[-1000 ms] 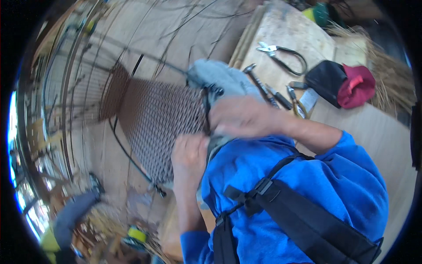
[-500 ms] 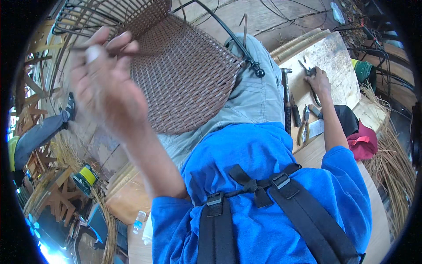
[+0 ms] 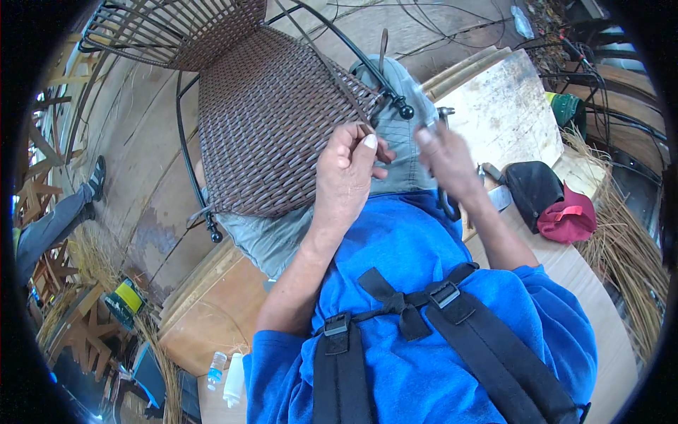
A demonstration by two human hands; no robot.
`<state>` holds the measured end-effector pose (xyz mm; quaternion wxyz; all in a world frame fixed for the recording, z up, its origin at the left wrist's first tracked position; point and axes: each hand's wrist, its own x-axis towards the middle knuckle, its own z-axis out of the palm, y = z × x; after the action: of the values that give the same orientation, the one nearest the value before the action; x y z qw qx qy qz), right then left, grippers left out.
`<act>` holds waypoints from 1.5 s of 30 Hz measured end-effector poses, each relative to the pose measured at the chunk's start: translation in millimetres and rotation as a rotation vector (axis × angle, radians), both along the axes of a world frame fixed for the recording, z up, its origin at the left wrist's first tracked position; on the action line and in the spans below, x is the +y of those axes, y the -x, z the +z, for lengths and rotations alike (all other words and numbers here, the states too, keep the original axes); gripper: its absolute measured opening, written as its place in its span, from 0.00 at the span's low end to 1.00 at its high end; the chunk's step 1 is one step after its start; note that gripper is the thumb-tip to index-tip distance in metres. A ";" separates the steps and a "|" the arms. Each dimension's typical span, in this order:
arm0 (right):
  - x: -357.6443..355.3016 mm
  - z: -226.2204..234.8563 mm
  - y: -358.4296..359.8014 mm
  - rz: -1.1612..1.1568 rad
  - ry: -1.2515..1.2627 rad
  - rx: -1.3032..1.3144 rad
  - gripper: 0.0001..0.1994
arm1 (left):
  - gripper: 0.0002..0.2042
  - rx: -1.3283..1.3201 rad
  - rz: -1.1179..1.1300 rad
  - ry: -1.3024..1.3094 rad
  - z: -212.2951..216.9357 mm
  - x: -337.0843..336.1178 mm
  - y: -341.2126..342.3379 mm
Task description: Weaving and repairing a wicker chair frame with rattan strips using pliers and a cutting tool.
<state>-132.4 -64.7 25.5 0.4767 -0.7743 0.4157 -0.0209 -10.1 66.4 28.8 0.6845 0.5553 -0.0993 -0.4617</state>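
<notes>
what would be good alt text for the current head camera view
A person's left hand pinches a brown strip by the edge of a woven brown seat, while the blurred right hand grips pliers. A maroon cap lies to the right.

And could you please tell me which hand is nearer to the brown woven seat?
The left hand, by the seat, at its near right edge; the right hand is farther right, clear of it.
</notes>
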 end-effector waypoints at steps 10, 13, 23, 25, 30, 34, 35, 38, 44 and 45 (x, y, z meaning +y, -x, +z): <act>30.2 12.2 -8.6 0.364 0.102 -0.147 0.32 | 0.08 0.069 0.062 0.101 -2.1 8.7 -4.8; 30.7 9.5 -5.6 0.350 0.124 -0.173 0.32 | 0.09 0.088 0.019 0.102 -4.2 8.9 -3.4; 0.5 5.9 16.3 0.496 -0.049 -0.191 0.33 | 0.07 -0.141 -0.192 -0.043 -1.0 8.8 -17.2; -8.0 6.5 18.3 0.577 -0.019 -0.143 0.33 | 0.07 -0.181 -0.248 -0.134 4.9 6.0 -21.1; -22.0 15.6 16.6 0.676 -0.035 0.094 0.32 | 0.06 -0.278 -0.349 -0.248 13.6 6.4 -32.9; -64.0 1.3 48.2 0.047 0.050 0.097 0.29 | 0.09 -0.675 -0.153 0.068 34.4 -2.1 -47.0; -93.2 -9.6 56.5 -0.013 0.174 0.213 0.35 | 0.09 -0.769 -0.051 0.261 40.1 -0.7 -57.5; -147.9 -54.1 91.5 -0.124 0.369 0.487 0.31 | 0.11 -0.991 0.166 0.182 90.7 16.6 -81.4; -149.8 -129.4 136.1 -0.008 0.944 0.654 0.24 | 0.12 -0.825 0.438 0.199 100.6 93.4 -125.5; -141.3 -128.9 132.2 -0.003 1.022 0.448 0.21 | 0.12 -0.764 0.540 0.140 91.4 100.3 -119.7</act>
<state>-264.7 -206.0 -103.4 -0.0595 -0.8918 0.4450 -0.0553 109.6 166.6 120.2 0.7304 0.6438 -0.2269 -0.0221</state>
